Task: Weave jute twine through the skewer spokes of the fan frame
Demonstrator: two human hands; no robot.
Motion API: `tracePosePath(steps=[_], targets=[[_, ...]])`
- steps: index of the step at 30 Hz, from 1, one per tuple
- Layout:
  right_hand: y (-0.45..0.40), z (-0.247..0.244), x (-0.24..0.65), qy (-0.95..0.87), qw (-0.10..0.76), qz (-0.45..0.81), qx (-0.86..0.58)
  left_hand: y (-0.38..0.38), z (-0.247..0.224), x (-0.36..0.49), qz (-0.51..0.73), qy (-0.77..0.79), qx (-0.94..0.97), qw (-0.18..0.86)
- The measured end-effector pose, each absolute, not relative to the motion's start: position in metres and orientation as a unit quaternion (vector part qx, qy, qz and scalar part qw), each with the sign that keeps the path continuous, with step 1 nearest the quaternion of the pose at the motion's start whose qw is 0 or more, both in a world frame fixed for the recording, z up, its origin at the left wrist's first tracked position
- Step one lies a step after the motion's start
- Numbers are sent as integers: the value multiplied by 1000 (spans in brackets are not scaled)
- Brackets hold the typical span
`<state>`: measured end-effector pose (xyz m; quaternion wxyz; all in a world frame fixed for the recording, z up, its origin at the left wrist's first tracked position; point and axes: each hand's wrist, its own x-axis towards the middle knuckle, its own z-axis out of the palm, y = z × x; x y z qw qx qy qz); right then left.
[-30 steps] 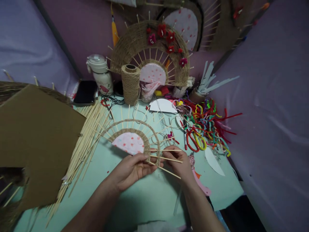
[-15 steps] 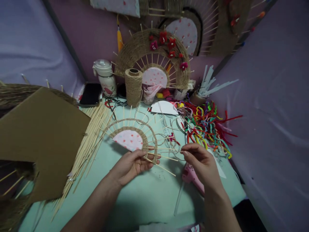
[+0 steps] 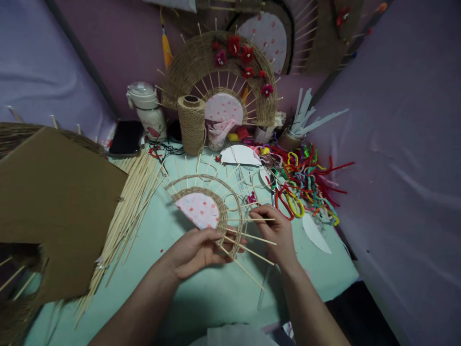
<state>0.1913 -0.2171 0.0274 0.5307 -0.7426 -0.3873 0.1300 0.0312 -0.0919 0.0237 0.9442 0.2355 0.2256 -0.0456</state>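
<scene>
Your left hand (image 3: 196, 254) clamps the half-round twine-woven fan (image 3: 198, 211) over the table (image 3: 209, 302); your right hand (image 3: 275, 233) has fingertips pinched beside its bamboo sticks (image 3: 252, 236), on what I cannot tell. Uneven pulling could skew the outer twine ring (image 3: 203, 177).

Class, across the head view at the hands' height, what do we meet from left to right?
Brown cardboard → loose thin sticks → left hand holding the woven piece → right hand → white cut-out.

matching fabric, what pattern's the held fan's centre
The pale centre has reddish spots, best in head view.
</scene>
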Motion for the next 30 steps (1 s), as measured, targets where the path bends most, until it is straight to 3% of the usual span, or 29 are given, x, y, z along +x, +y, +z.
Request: tracePosePath(steps=[12, 30], targets=[[-210, 21, 178, -330, 548, 168, -750, -94, 29, 31, -3, 231, 254, 939], [-234, 28, 199, -315, 526, 125, -780, -88, 30, 27, 1, 285, 345, 894]])
